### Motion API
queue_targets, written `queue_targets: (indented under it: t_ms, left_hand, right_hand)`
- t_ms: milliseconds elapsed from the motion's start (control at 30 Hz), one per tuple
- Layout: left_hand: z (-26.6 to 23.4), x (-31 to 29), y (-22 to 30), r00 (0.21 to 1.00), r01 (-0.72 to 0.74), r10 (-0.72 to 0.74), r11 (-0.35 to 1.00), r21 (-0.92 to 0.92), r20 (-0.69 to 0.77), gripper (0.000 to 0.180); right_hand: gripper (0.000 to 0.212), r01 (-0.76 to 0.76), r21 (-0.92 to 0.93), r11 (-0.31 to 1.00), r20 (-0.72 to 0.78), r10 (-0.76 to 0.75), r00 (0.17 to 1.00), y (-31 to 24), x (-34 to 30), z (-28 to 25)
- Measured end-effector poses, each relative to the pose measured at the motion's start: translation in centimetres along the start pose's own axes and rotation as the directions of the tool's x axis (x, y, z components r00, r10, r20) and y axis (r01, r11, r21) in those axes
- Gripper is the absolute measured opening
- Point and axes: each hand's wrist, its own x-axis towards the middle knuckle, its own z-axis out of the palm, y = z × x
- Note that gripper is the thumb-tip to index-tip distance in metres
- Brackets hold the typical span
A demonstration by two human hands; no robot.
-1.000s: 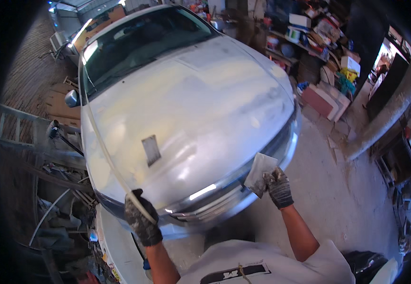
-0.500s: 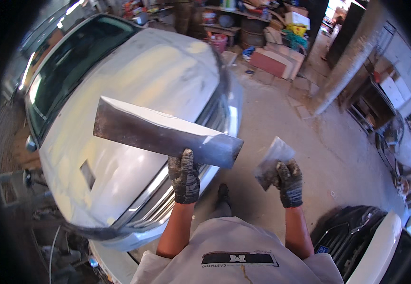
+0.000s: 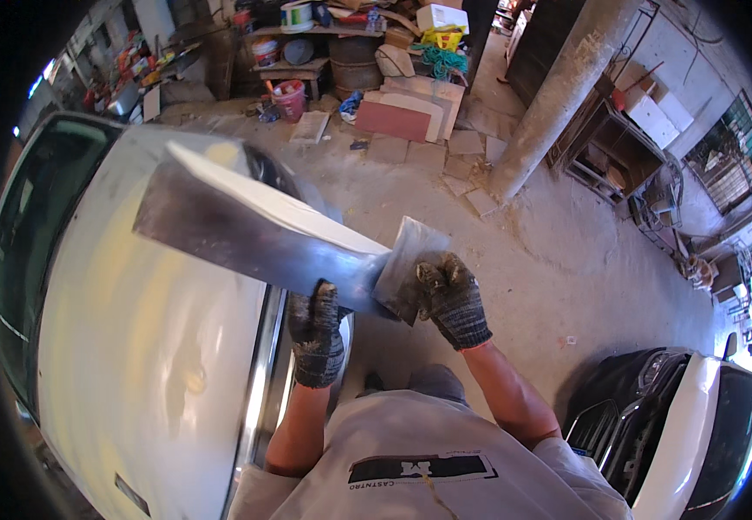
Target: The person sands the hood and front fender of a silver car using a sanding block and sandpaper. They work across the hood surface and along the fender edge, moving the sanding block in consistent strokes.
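Note:
My left hand (image 3: 316, 338), in a dark knitted glove, is closed on the lower edge of a long, wide metal putty blade (image 3: 228, 238). A thick ridge of white putty (image 3: 280, 208) lies along the blade's far edge. In my gloved right hand (image 3: 454, 303) is a smaller metal scraper (image 3: 405, 269), gripped at its right side. The scraper overlaps the right end of the long blade and seems to touch it. Beyond and left of both tools spreads a white car hood (image 3: 155, 295) with yellowish, sanded-looking patches.
Another white car (image 3: 679, 433) with a dark front stands at the lower right. A concrete pillar (image 3: 562, 104) rises at the back right beside a wooden cabinet (image 3: 612, 154). Far back are a red bucket (image 3: 289, 100), leaning boards (image 3: 393, 121) and a cluttered shelf (image 3: 332, 31).
My right hand has brought the scraper leftward to the right end of the long blade. The view has turned right, so the car hood sits farther left.

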Motion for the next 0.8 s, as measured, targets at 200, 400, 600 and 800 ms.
queue_targets:
  t_ms: [200, 400, 600, 800]
  left_hand:
    - [1.7, 7.6, -5.6, 0.954, -0.214, 0.032, 0.766, 0.606, 0.297, 0.022]
    - [5.8, 15.6, -11.9, 0.897, -0.385, 0.06, 0.591, 0.709, 0.437, 0.022]
    - [6.0, 21.2, -14.2, 0.926, -0.322, -0.037, 0.442, 0.837, 0.376, 0.026]
    - [2.9, 27.3, -17.2, 0.993, -0.038, -0.084, 0.439, 0.898, 0.083, 0.029]
  right_hand:
    - [0.012, 0.184, -0.205, 0.961, 0.057, -0.176, 0.983, 0.5, 12.1, -0.2]
    - [0.012, 0.087, 0.008, 0.996, 0.255, -0.086, 0.963, 1.1, 27.4, 0.4]
    - [0.01, -0.074, 0.038, 0.997, 0.461, 0.048, 0.886, -1.5, 39.2, 4.3]
    - [0.011, -0.148, 0.265, 0.953, 0.595, -0.041, 0.803, 2.3, 50.4, 11.9]
